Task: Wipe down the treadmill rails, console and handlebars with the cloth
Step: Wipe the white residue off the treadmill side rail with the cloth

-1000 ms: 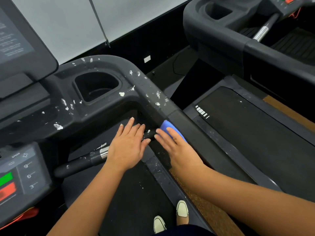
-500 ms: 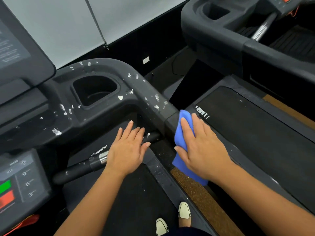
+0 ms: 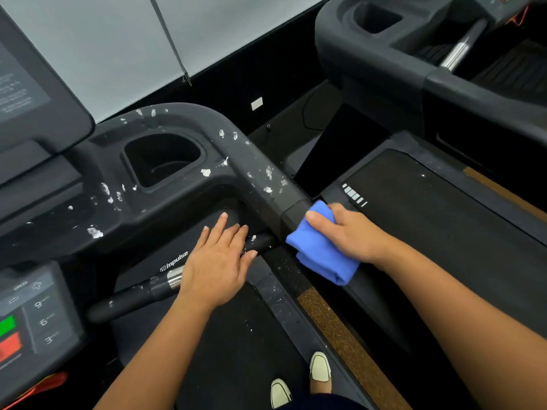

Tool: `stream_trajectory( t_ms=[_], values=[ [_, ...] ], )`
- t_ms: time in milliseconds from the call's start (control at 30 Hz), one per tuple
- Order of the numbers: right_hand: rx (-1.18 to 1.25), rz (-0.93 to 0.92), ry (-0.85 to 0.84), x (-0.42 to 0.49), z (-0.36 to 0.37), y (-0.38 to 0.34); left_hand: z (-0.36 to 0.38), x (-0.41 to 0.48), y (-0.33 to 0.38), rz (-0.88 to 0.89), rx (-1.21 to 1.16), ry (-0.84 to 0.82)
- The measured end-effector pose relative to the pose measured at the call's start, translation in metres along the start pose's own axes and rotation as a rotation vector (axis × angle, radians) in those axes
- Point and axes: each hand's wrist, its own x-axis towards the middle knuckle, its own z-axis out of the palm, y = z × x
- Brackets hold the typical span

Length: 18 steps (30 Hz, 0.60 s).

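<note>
The black right side rail (image 3: 254, 170) of the treadmill is speckled with white flakes. A blue cloth (image 3: 316, 255) is draped over this rail just below the speckled stretch. My right hand (image 3: 355, 235) grips the cloth around the rail, thumb on top and fingers curled over the far side. My left hand (image 3: 216, 261) rests flat, fingers straight, on the black handlebar (image 3: 133, 297) with its chrome ring. The console (image 3: 35, 315) with green and red buttons sits at the lower left.
A cup holder (image 3: 159, 158) is sunk into the console housing, and a dark screen (image 3: 29, 93) stands at the upper left. A second treadmill (image 3: 414, 69) stands to the right, its belt (image 3: 429, 232) beside the rail. My shoes (image 3: 319, 368) are on the deck.
My right hand has swept the cloth from the rail's inner side over its top to the outer side and now wraps it. My left hand has stayed on the handlebar.
</note>
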Motion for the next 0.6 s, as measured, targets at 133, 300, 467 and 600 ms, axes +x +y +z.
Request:
stream_trajectory(
  t_ms=[133, 300, 467, 600],
  values=[
    [-0.076, 0.022, -0.026, 0.009, -0.008, -0.016, 0.0, 0.001, 0.0, -0.002, 0.001, -0.009],
    [-0.509, -0.193, 0.167, 0.035, 0.017, -0.06, -0.002, 0.001, 0.0, -0.003, 0.007, -0.007],
    [-0.585, -0.23, 0.229, -0.01, 0.027, -0.03, -0.003, 0.0, 0.001, -0.002, 0.007, -0.009],
    [-0.442, -0.074, 0.193, 0.008, 0.02, -0.037, -0.003, 0.001, 0.001, 0.005, 0.019, -0.015]
  ],
)
